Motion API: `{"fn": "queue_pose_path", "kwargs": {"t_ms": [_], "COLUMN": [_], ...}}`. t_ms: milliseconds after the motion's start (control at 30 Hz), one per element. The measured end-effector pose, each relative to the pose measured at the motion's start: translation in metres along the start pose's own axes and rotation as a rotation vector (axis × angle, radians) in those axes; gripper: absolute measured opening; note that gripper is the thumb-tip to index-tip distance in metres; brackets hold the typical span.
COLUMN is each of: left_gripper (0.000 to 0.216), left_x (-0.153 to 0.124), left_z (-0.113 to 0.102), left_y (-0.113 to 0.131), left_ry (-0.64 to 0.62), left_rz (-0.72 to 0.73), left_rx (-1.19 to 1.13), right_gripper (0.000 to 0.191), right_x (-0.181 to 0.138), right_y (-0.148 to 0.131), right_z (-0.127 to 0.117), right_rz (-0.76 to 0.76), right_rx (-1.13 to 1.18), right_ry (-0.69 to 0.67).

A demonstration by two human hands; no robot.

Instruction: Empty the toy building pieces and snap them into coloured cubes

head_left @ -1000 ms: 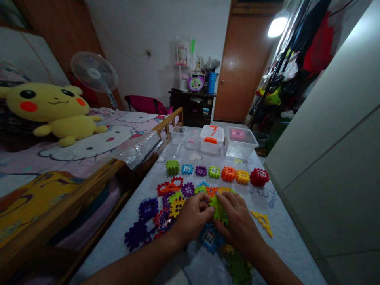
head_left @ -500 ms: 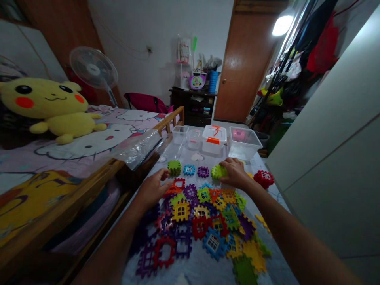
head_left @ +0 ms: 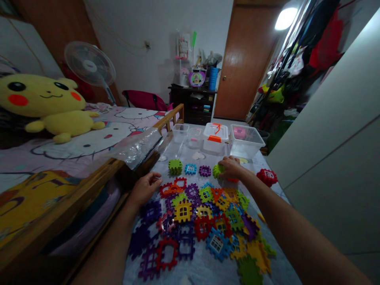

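Observation:
My right hand (head_left: 232, 167) reaches to the far row of built cubes and is closed over a light green cube (head_left: 217, 170), covering the orange cube behind it. In that row stand a green cube (head_left: 175, 166), a blue one (head_left: 190, 169), a purple one (head_left: 204, 170) and, at the far right, a red one (head_left: 267, 177). My left hand (head_left: 146, 187) rests on the table by the left edge of a spread of flat colourful interlocking tiles (head_left: 202, 221), its fingers loosely curled and holding nothing.
Clear plastic boxes (head_left: 246, 141) and a white box with an orange latch (head_left: 215, 137) stand at the table's far end. A clear plastic bag (head_left: 138, 147) lies over the wooden bed rail on the left. A white cabinet wall (head_left: 332, 130) runs along the right.
Both hands left the tile pile near me. My right hand carried a green cube to the far row and now rests over it; my left hand drew back to the pile's left edge.

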State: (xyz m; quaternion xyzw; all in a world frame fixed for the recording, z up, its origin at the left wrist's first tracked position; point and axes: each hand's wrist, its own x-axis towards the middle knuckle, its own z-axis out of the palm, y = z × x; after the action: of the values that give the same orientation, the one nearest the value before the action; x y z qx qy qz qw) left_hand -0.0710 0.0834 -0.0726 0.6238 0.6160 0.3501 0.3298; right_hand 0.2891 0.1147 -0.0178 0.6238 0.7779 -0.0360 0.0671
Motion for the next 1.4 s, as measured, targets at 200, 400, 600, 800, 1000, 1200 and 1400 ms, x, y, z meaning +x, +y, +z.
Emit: {"fn": "queue_pose_path", "kwargs": {"t_ms": [200, 400, 600, 800, 1000, 1200, 1400], "left_gripper": [0.042, 0.047, 0.048, 0.049, 0.045, 0.046, 0.048], "left_x": [-0.001, 0.000, -0.003, -0.004, -0.003, 0.003, 0.003], "left_z": [0.002, 0.004, 0.007, 0.011, 0.012, 0.012, 0.010], "left_y": [-0.001, -0.002, 0.003, 0.000, -0.003, -0.009, -0.007], "left_ry": [-0.017, -0.030, -0.094, -0.112, -0.082, -0.055, -0.029], "left_rz": [0.017, -0.013, 0.035, 0.085, 0.102, 0.049, 0.021], "left_rx": [0.023, 0.030, 0.077, 0.112, 0.109, 0.083, 0.084], "right_gripper": [0.050, 0.069, 0.045, 0.040, 0.026, 0.020, 0.014], "right_x": [0.001, -0.030, -0.113, -0.150, -0.143, -0.146, -0.156], "right_y": [-0.002, 0.003, 0.013, -0.002, -0.002, 0.019, 0.028], "right_z": [-0.001, -0.014, 0.001, 0.037, 0.051, 0.054, 0.046], "right_rz": [0.009, 0.052, -0.043, -0.048, -0.036, 0.021, -0.039], "right_rx": [0.008, 0.074, 0.328, 0.479, 0.549, 0.627, 0.702], "right_ry": [0.013, 0.150, 0.278, 0.230, 0.309, 0.416, 0.206]}}
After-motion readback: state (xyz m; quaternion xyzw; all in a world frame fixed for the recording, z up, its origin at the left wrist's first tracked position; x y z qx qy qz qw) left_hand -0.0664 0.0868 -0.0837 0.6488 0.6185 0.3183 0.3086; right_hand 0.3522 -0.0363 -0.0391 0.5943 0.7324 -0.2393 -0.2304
